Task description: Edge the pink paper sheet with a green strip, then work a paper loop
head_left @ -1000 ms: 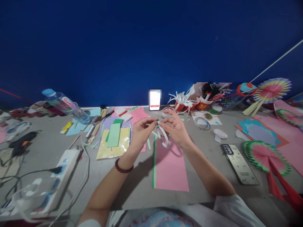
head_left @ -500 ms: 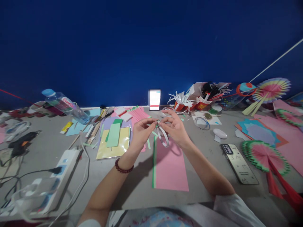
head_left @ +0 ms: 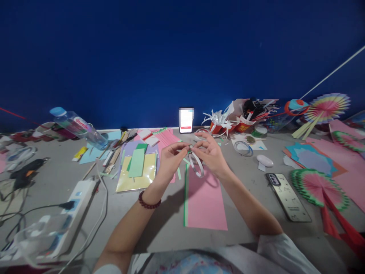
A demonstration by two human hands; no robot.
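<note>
Both my hands are raised over the grey table (head_left: 159, 213). My right hand (head_left: 212, 156) grips a thin white roll of tape (head_left: 196, 164), its fingers curled round the ring. My left hand (head_left: 170, 160) pinches the loose end of the tape between thumb and forefinger, just left of the roll. Below them lies a pink sheet of paper (head_left: 205, 199) with a green strip (head_left: 186, 198) along its left edge. Small green paper strips lie beside it.
Left: a power strip (head_left: 74, 205) with cables, a glue gun (head_left: 27, 171), a lying water bottle (head_left: 76, 127), yellow and green paper (head_left: 137, 171). Right: a phone (head_left: 288, 198), folded paper fans (head_left: 319, 188), red cups (head_left: 242, 123). A lit phone (head_left: 186, 120) stands at the blue wall.
</note>
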